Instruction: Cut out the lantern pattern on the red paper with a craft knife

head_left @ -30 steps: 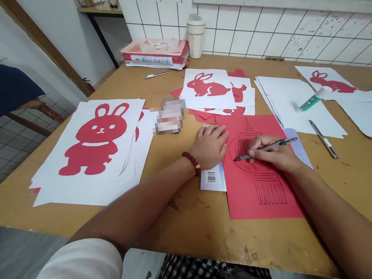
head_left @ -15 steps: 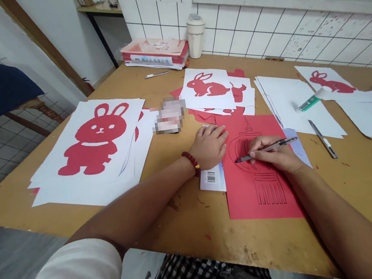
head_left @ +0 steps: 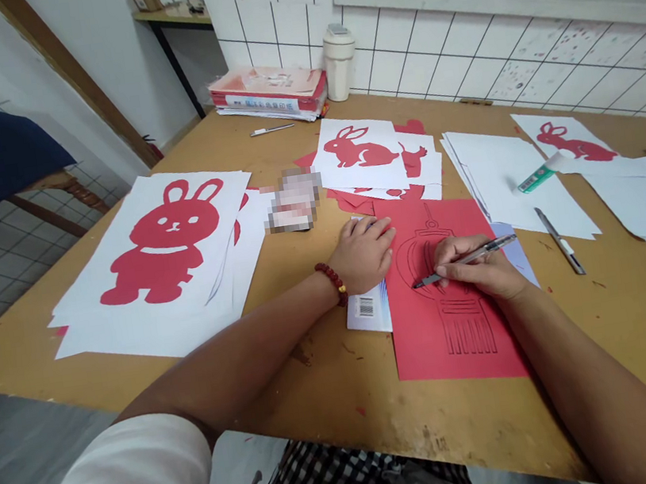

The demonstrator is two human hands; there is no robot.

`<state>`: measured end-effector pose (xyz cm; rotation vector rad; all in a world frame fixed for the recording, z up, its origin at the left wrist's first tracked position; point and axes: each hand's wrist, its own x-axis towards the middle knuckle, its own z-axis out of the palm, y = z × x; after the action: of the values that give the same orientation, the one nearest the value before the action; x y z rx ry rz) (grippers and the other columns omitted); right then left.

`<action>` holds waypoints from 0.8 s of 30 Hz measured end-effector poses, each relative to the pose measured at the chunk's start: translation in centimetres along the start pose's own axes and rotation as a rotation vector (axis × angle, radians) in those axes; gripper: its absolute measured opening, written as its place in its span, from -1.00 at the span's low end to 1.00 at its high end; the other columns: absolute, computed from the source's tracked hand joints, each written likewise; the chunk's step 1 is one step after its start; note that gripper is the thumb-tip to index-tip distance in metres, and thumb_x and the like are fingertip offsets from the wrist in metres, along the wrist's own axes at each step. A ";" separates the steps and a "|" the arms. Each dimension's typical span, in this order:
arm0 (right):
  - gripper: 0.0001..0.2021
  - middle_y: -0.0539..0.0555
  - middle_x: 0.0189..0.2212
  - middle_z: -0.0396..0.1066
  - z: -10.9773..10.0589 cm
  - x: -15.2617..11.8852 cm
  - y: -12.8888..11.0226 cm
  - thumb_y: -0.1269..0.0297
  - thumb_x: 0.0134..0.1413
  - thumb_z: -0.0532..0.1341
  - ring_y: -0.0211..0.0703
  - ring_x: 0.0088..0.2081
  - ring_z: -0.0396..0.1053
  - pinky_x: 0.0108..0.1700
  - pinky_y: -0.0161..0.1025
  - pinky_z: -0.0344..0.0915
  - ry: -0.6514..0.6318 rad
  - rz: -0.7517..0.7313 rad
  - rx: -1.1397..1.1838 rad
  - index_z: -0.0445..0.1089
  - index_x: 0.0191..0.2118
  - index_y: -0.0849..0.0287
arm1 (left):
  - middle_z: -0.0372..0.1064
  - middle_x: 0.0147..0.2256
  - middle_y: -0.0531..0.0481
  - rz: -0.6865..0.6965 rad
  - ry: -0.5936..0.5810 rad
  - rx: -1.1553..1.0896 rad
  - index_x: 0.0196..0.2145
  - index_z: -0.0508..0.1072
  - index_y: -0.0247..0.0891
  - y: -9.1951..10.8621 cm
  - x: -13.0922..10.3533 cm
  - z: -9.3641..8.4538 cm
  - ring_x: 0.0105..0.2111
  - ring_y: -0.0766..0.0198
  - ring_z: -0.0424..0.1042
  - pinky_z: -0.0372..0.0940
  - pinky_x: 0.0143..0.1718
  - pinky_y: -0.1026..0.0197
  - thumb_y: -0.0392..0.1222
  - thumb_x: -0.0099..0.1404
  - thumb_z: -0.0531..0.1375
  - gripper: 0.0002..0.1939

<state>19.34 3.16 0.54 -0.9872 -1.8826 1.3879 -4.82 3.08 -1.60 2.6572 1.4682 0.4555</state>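
Note:
A red sheet of paper (head_left: 418, 345) with a black-line lantern drawing lies in front of me, over a pale booklet (head_left: 367, 309) with a barcode. My right hand (head_left: 483, 267) is closed round a pen (head_left: 489, 247), its dark tip on the left part of the lantern's round body. My left hand (head_left: 363, 256) rests flat, fingers outstretched, on the sheet's left edge and the booklet. A beaded bracelet (head_left: 332, 283) circles the left wrist. Part of the drawing is hidden under my right hand.
White sheets with a red rabbit figure (head_left: 167, 268) lie at left, more rabbit sheets (head_left: 362, 152) behind. A glue stick (head_left: 538, 173) lies on white paper (head_left: 493, 170); a craft knife (head_left: 560, 241) is at right. A cup (head_left: 340, 63) and paper packs (head_left: 269, 93) stand by the wall.
The pen tip has moved slightly down and to the right along the lantern's outline, with my right hand. My left hand stays in place.

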 end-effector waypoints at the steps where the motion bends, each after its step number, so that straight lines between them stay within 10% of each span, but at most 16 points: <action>1: -0.72 0.05 -0.61 0.43 0.0 0.0 0.0 0.09 0.00 0.42 -0.15 -0.51 0.33 -0.42 -0.17 0.24 -0.003 -0.008 -0.003 0.46 -0.56 0.11 | 0.19 0.32 -0.12 0.000 0.000 0.002 0.23 0.36 -0.27 0.0 0.0 0.0 0.28 -0.01 0.13 -0.02 0.32 -0.16 -0.17 0.47 -0.05 -0.54; 24: -0.78 0.02 -0.65 0.34 -1.3 -0.1 0.5 0.25 -0.01 0.37 -0.19 -0.56 0.26 -0.47 -0.19 0.17 -0.077 -0.091 0.020 0.42 -0.58 0.14 | 0.17 0.33 -0.14 0.003 -0.013 0.012 0.24 0.35 -0.30 -0.1 0.1 0.0 0.28 -0.03 0.13 -0.02 0.31 -0.16 -0.19 0.47 -0.07 -0.52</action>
<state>20.50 3.82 0.43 -0.8391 -1.9405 1.4069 -4.81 3.17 -1.64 2.6669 1.4675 0.4312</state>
